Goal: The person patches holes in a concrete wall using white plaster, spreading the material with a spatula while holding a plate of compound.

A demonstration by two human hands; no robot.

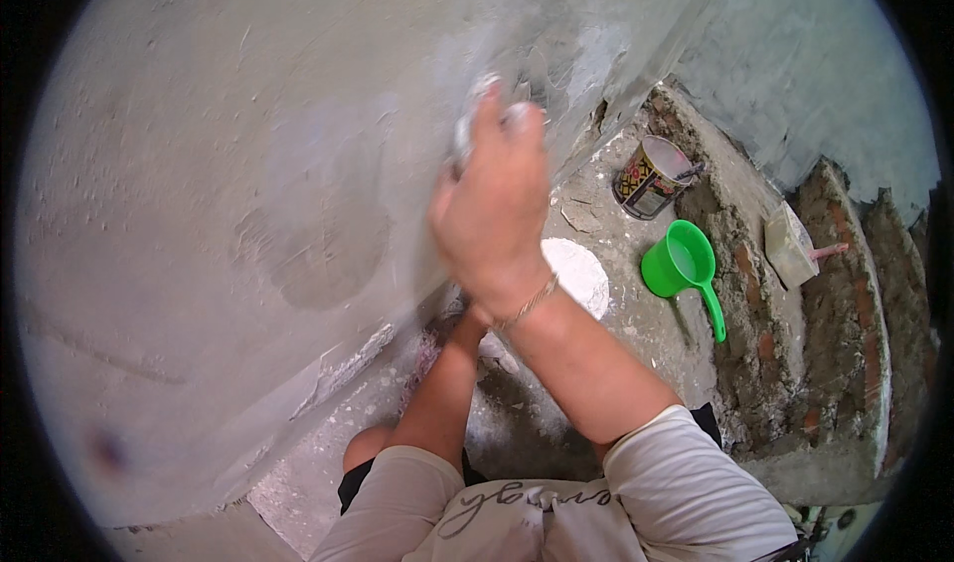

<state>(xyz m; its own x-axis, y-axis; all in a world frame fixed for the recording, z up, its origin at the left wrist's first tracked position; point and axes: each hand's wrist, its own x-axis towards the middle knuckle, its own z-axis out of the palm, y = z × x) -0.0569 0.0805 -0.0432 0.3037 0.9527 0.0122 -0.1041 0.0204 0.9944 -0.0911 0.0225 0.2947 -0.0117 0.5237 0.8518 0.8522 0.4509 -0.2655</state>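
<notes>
My right hand [492,209] is raised at the grey plastered wall [199,115], beside a patch of darker, smeared filler [542,75]. Its fingers are closed on a whitish, putty-smeared tool, mostly covered by the hand and blurred. My left hand [467,306] lies lower, behind my right wrist, its fingers hidden. Just right of my right wrist is a round white surface [581,274], perhaps a container of white material, partly covered by my arm.
On the rough floor [646,353] stand a green plastic dipper [681,264] and a printed paint can [646,184]. A pale square container [785,249] with a pink handle sits on broken concrete and brick steps [835,343] at right, below another plastered wall [815,85].
</notes>
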